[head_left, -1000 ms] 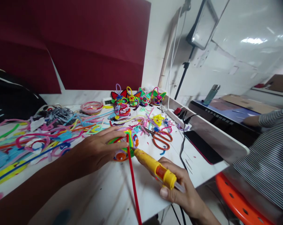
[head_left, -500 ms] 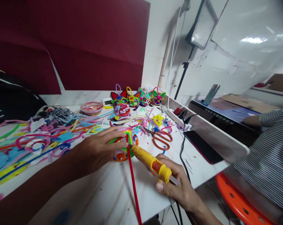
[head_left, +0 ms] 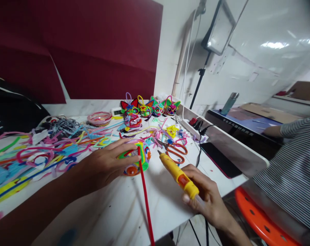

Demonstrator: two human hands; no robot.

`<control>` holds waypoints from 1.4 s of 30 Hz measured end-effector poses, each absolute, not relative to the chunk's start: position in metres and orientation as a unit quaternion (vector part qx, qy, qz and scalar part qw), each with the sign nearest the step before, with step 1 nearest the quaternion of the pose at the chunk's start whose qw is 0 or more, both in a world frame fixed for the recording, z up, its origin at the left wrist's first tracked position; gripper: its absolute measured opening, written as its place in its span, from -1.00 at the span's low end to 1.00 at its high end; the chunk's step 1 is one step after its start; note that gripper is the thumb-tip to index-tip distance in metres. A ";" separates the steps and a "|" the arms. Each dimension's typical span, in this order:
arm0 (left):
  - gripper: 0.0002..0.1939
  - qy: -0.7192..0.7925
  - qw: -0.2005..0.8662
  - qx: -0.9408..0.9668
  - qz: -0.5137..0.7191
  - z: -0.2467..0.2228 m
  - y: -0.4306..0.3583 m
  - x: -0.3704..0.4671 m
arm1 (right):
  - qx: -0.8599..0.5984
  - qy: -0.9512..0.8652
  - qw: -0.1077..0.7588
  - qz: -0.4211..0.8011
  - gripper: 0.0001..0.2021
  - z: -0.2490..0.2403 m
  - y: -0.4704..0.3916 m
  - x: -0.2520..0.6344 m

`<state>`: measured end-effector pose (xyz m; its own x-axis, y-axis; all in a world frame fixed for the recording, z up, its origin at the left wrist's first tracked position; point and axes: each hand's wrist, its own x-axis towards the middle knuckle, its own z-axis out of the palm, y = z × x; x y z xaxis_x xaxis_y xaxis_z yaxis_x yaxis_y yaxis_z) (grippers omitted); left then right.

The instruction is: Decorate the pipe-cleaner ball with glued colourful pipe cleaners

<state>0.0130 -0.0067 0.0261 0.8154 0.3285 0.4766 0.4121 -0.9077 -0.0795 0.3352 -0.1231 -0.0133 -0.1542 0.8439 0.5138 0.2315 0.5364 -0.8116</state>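
My left hand [head_left: 116, 159] is closed around a colourful pipe-cleaner figure [head_left: 145, 156] with orange round eyes and green, yellow and blue bands. A red pipe cleaner [head_left: 145, 194] runs from the figure down past the table's front edge, its upper end by my left fingertips. In my right hand [head_left: 203, 193] is a yellow glue gun [head_left: 174, 169], a clear glue stick jutting from its rear. The nozzle points toward the figure but stands apart from it. Orange-handled scissors [head_left: 176, 152] lie just behind the nozzle.
Several finished pipe-cleaner animal heads [head_left: 146, 108] stand at the back. Loose pipe cleaners [head_left: 49, 153] cover the left side. A phone [head_left: 220, 160] lies at right near a power strip [head_left: 196, 128]. Beyond the divider [head_left: 237, 148] sits a person in a striped sleeve [head_left: 293, 130], near an orange stool [head_left: 257, 218].
My right hand has drawn the glue gun back to the right, its nozzle moving away from the figure. My left hand, the figure and the red pipe cleaner stay nearly in place.
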 end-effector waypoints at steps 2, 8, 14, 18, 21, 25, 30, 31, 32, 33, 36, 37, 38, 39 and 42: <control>-0.57 -0.191 0.097 -0.949 -0.230 0.027 -0.007 0.014 | -0.393 -0.732 0.499 0.248 -0.69 -0.017 -0.120 0.340; -0.58 -0.162 0.131 -0.947 -0.244 0.029 0.000 0.015 | -0.464 -0.802 0.356 0.127 -0.63 -0.022 -0.108 0.347; -0.62 -0.143 0.156 -0.947 -0.243 0.032 0.003 0.015 | -0.506 -0.820 0.261 0.062 -0.68 -0.023 -0.095 0.330; -0.63 -0.142 0.172 -0.945 -0.240 0.033 0.002 0.017 | -0.513 -0.829 0.214 0.051 -0.71 -0.019 -0.091 0.323; -0.63 -0.138 0.176 -0.943 -0.247 0.033 0.002 0.019 | -0.486 -0.848 0.208 0.029 -0.69 -0.010 -0.089 0.322; -0.62 -0.137 0.174 -0.945 -0.241 0.035 0.001 0.021 | -0.409 -0.872 0.267 -0.031 -0.63 0.011 -0.076 0.313; -0.65 -0.135 0.194 -0.943 -0.235 0.040 -0.003 0.022 | -0.304 -0.911 0.263 -0.098 -0.50 0.028 -0.043 0.289; -0.65 -0.139 0.197 -0.942 -0.233 0.040 -0.003 0.022 | -0.291 -0.915 0.257 -0.109 -0.50 0.029 -0.037 0.286; -0.64 -0.142 0.199 -0.942 -0.230 0.040 -0.004 0.022 | -0.279 -0.919 0.251 -0.120 -0.50 0.030 -0.032 0.284; -0.64 -0.142 0.202 -0.941 -0.230 0.040 -0.004 0.022 | -0.269 -0.922 0.245 -0.132 -0.51 0.030 -0.028 0.284; -0.64 -0.139 0.212 -0.938 -0.237 0.041 -0.005 0.022 | -0.245 -0.927 0.233 -0.162 -0.56 0.030 -0.021 0.286; -0.65 -0.138 0.214 -0.937 -0.240 0.041 -0.005 0.022 | -0.237 -0.928 0.232 -0.169 -0.57 0.029 -0.019 0.287; -0.66 -0.140 0.215 -0.937 -0.239 0.041 -0.006 0.022 | -0.230 -0.929 0.232 -0.174 -0.57 0.028 -0.018 0.289; -0.66 -0.144 0.214 -0.937 -0.237 0.041 -0.006 0.022 | -0.224 -0.929 0.234 -0.179 -0.58 0.027 -0.017 0.290; -0.66 -0.150 0.209 -0.938 -0.233 0.037 -0.005 0.022 | -0.208 -0.927 0.244 -0.192 -0.60 0.023 -0.015 0.290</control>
<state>0.0216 -0.0049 0.0368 0.8461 0.1845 0.5001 0.3796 -0.8672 -0.3223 0.2903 -0.0152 0.0227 -0.7938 0.2929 0.5331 0.4802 0.8397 0.2537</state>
